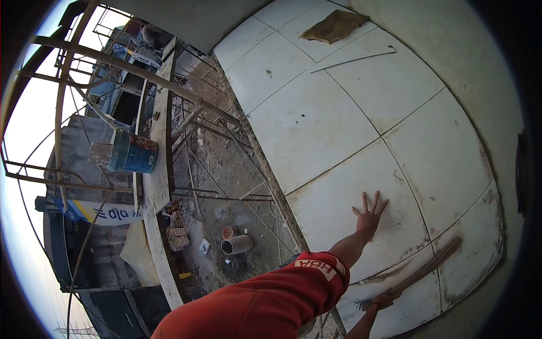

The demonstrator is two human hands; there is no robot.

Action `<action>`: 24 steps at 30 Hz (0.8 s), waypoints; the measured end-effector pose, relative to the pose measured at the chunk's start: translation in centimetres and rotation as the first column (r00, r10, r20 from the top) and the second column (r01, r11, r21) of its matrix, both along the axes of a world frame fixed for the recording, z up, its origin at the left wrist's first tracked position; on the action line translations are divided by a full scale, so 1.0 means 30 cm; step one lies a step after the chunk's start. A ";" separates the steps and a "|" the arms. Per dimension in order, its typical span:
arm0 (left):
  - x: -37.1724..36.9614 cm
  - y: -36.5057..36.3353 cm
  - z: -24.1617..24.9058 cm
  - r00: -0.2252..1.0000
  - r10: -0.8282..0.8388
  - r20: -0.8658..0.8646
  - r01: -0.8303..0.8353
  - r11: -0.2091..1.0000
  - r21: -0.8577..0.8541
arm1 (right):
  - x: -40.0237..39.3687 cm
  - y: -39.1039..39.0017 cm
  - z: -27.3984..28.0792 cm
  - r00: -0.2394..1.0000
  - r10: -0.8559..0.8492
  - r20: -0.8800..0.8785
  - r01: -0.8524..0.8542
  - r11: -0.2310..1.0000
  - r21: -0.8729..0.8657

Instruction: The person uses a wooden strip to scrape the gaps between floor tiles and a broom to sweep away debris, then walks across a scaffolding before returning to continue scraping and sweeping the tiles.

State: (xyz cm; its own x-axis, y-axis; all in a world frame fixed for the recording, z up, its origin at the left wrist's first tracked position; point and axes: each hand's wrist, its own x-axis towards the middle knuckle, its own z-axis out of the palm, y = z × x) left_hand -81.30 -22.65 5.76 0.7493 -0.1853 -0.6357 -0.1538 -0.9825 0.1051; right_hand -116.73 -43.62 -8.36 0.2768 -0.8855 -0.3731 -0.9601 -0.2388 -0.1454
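My left hand (370, 217) lies flat with fingers spread on a large white tile (339, 181). A red sleeve covers the upper part of that arm. Below it, at the lower right, my right hand (385, 299) is closed round a hand broom (426, 267). Long brown bristles, blurred by motion, lie over the dirty tiles near the wall. Pale strands stick out behind my fist. Brown dirt marks the tile joints around the broom.
A brown cloth-like piece (334, 26) and a thin bent strip (353, 60) lie on the far tiles. Left of the tiled edge is a drop to rubble-strewn ground (226, 192). Scaffold pipes (130, 68) and a plank (160, 141) with a paint bucket (134, 151) stand there.
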 end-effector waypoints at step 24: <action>-0.201 0.271 0.007 0.979 0.064 -0.195 -0.107 0.970 -0.218 | 0.100 -0.279 -0.134 0.714 0.484 -0.506 -0.243 0.849 0.470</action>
